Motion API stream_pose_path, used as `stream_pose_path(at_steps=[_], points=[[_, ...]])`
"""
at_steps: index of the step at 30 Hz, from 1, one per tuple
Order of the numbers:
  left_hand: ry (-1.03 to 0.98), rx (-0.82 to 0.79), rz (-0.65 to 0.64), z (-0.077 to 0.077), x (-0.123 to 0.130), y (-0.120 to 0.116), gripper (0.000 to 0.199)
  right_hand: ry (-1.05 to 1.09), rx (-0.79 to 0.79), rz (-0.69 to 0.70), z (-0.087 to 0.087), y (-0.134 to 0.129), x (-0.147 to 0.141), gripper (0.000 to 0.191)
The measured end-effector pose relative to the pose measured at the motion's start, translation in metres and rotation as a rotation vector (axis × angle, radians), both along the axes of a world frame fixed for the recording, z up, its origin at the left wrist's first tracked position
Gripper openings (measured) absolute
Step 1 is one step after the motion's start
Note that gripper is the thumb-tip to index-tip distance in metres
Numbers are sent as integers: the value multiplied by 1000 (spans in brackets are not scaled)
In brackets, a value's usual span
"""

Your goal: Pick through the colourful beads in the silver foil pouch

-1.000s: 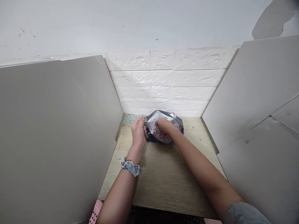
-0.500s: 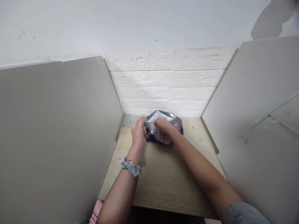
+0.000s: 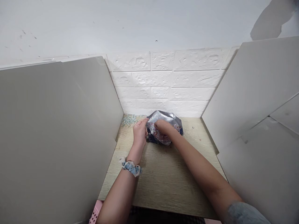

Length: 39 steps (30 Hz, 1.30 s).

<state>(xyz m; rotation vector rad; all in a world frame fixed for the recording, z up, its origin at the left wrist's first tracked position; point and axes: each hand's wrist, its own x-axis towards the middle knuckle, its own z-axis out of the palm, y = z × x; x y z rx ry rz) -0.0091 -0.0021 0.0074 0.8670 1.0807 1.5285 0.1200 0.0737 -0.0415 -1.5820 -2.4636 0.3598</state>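
A bag point(image 3: 161, 115) with a shiny silver inside and a dark blue patterned outside lies gaping on the table, close to the wall. Small glittering pinkish beads or sequins point(image 3: 160, 136) fill its lower part. My left hand point(image 3: 139, 132), with a blue-and-white scrunchie point(image 3: 130, 167) at the wrist, is closed on the bag's left edge. Over the bag's mouth, against the glittering pieces, is my right hand point(image 3: 162, 126). Its fingers are curled in; whatever they hold is hidden.
Pale green and blue bits point(image 3: 130, 119) are scattered over the table's back left corner. Grey panels stand on the left point(image 3: 58, 130) and right point(image 3: 245, 93) of the wooden table point(image 3: 168, 180). A white brick-patterned wall point(image 3: 161, 79) closes the back. Something pink with holes point(image 3: 95, 213) shows below left.
My left hand has shifted slightly to the right, along with the bag's left edge. My right hand stays at nearly the same spot over the bag's mouth.
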Motion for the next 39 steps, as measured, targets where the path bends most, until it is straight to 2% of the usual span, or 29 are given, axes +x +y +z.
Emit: stream_pose_path(at_steps=[5,7,9,12,16,25,39], points=[[70,-14,-30,-2,0,0,18,91,34,-30,6,1,0,16],[86,-17,-44,-3,0,0,19,245,20,-32,15,1,3,18],[98,-18,-57,-4,1,1,19,519,-76,22,25,-1,6,17],[120,-33,-66,-5,1,2,21,938,-323,162,37,-6,8,17],[145,-32,-94,-5,1,2,22,1203,-533,249,43,-11,5,21],[119,-3,-90,-4,2,1,26,1314,-682,192,49,-18,2,21],[178,16,-81,-1,2,-2,26,1294,-699,183,55,-24,3,25]])
